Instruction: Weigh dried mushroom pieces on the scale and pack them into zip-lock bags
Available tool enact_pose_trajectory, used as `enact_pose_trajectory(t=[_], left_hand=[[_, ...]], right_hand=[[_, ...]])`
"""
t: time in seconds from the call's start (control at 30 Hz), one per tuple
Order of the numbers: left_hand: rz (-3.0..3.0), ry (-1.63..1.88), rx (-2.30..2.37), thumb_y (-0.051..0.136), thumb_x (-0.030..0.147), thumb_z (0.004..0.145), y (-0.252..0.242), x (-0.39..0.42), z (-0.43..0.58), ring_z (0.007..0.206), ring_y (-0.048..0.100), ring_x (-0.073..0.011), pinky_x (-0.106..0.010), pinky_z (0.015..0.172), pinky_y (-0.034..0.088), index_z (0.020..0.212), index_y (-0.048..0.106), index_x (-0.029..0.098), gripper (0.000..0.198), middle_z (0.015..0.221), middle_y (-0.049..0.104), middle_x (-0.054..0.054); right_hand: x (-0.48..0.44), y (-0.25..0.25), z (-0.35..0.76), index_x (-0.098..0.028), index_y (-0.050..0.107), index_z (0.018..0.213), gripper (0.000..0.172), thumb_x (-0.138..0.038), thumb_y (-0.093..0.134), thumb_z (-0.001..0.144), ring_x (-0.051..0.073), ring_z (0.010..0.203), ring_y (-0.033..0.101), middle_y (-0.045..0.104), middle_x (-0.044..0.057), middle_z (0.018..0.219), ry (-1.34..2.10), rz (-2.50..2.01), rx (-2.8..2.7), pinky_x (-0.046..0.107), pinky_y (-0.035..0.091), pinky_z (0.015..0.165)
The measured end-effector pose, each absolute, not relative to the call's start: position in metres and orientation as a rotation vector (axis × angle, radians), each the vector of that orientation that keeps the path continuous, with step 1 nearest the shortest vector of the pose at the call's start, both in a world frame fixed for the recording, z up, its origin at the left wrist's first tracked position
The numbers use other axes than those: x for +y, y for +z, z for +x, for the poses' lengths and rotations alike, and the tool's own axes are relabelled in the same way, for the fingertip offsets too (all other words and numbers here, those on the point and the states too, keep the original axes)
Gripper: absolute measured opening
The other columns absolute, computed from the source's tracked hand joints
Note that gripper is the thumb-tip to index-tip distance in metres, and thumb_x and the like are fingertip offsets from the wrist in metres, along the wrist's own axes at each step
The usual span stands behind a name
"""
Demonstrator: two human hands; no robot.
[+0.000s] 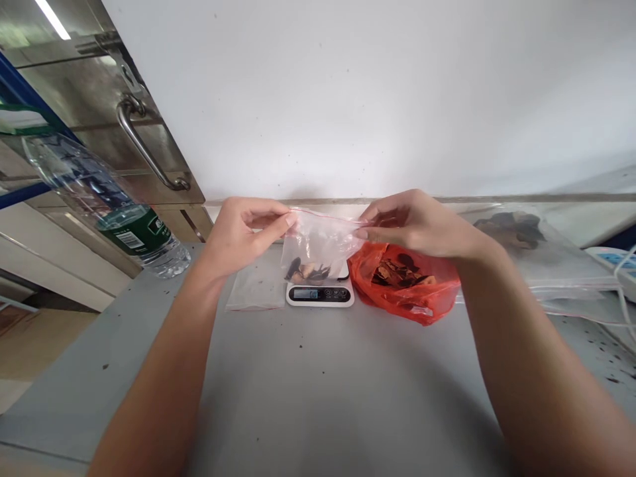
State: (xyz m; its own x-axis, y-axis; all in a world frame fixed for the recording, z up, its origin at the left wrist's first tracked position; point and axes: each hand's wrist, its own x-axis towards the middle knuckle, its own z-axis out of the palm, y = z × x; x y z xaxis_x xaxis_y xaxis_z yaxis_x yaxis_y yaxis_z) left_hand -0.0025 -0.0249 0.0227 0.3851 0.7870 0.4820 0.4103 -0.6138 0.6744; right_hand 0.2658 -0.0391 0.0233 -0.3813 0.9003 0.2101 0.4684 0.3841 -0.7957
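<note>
Clear zip bag [322, 242] is up over the white scale [319, 296], dark and tan pieces [308, 270] pooled at its bottom. Left hand [248, 228] pinches one top corner, right hand [415, 225] pinches the other, probably to keep the top edge taut. Can't tell if it's touching the scale; display looks like zero. Red bag [392, 301] sits open just beside, within easy reach, dried flakes [400, 270] inside. Flat bag [256, 291] lies left of the scale.

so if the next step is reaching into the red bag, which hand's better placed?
Likely the right hand: it's close by the red bag, while the left hand sits left of the scale. Both pinch the clear bag, so the right must let go first.
</note>
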Motion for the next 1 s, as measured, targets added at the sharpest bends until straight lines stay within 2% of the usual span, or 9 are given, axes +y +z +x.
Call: enact_pose_trajectory(t=[0.23, 0.47, 0.7, 0.9, 1.0], left_hand=[[2.223, 1.066, 1.038, 0.069, 0.038, 0.089, 0.022, -0.024, 0.001, 0.077, 0.074, -0.0193, -0.028, 0.071, 0.061, 0.083, 0.077, 0.020, 0.020, 0.081, 0.079, -0.003], [2.303, 1.052, 1.031, 0.066, 0.032, 0.093, 0.024, -0.028, 0.004, 0.070, 0.071, -0.0152, -0.025, 0.070, 0.058, 0.071, 0.070, 0.020, 0.025, 0.073, 0.076, -0.001], [2.289, 1.021, 1.011, 0.067, 0.037, 0.090, 0.021, -0.027, 0.009, 0.076, 0.073, -0.0186, -0.028, 0.073, 0.060, 0.083, 0.078, 0.020, 0.021, 0.079, 0.079, -0.003], [2.352, 1.070, 0.964, 0.062, 0.031, 0.094, 0.019, -0.025, 0.014, 0.071, 0.069, -0.0153, -0.024, 0.068, 0.056, 0.074, 0.070, 0.018, 0.025, 0.074, 0.076, -0.002], [2.350, 1.098, 0.923, 0.064, 0.028, 0.093, 0.018, -0.026, 0.014, 0.069, 0.068, -0.0147, -0.024, 0.065, 0.055, 0.078, 0.073, 0.017, 0.021, 0.074, 0.076, -0.002]], right_hand=[[-0.042, 0.022, 0.265, -0.022, 0.062, 0.063, 0.025, -0.033, 0.076, 0.081, 0.012, 0.059, 0.050, 0.057, -0.002, 0.060, 0.903, -1.094, -1.942, 0.029, 0.039, 0.056], [-0.042, 0.025, 0.261, -0.021, 0.069, 0.072, 0.019, -0.035, 0.078, 0.081, 0.014, 0.064, 0.056, 0.066, 0.001, 0.068, 0.968, -1.067, -1.988, 0.030, 0.042, 0.058], [-0.040, 0.022, 0.261, -0.023, 0.055, 0.061, 0.030, -0.027, 0.071, 0.085, 0.011, 0.055, 0.038, 0.046, -0.005, 0.057, 0.848, -1.054, -2.030, 0.030, 0.032, 0.056], [-0.041, 0.024, 0.257, -0.020, 0.067, 0.072, 0.017, -0.029, 0.073, 0.086, 0.013, 0.061, 0.053, 0.062, -0.001, 0.065, 0.925, -1.023, -2.056, 0.029, 0.039, 0.057], [-0.039, 0.021, 0.256, -0.020, 0.068, 0.075, 0.018, -0.029, 0.070, 0.091, 0.012, 0.057, 0.050, 0.058, -0.001, 0.061, 0.912, -0.968, -2.046, 0.030, 0.037, 0.055]])
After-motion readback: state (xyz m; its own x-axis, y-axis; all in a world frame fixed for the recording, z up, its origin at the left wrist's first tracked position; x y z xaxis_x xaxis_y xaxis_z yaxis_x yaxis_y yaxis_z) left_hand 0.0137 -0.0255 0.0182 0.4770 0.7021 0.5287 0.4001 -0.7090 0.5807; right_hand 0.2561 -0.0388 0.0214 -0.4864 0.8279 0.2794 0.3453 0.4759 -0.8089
